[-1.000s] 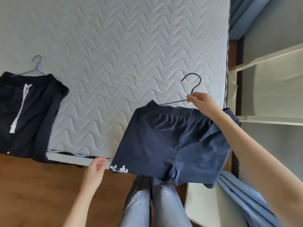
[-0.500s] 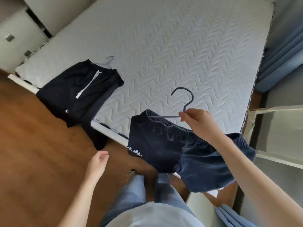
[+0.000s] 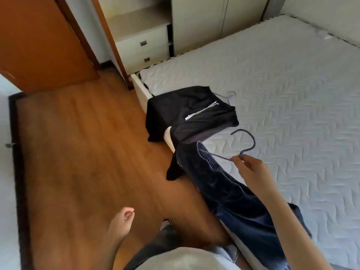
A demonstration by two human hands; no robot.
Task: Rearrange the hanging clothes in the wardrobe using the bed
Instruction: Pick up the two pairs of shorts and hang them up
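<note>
My right hand grips the neck of a purple hanger that carries navy blue shorts. The shorts hang over the near edge of the bed. Black shorts with a white drawstring lie on the bed's edge on their own pale hanger, partly drooping over the side toward the floor. My left hand hangs low over the wooden floor, fingers loosely curled, holding nothing.
A brown wooden door stands at the upper left. A cream cabinet with two drawers and tall cupboard doors stand behind the bed's head. My legs and a shoe are at the bottom.
My view has swung left, from the bed and wardrobe side toward the door and drawers. My right hand still carries the hanger with the navy shorts; my left hand has dropped away from the shorts.
</note>
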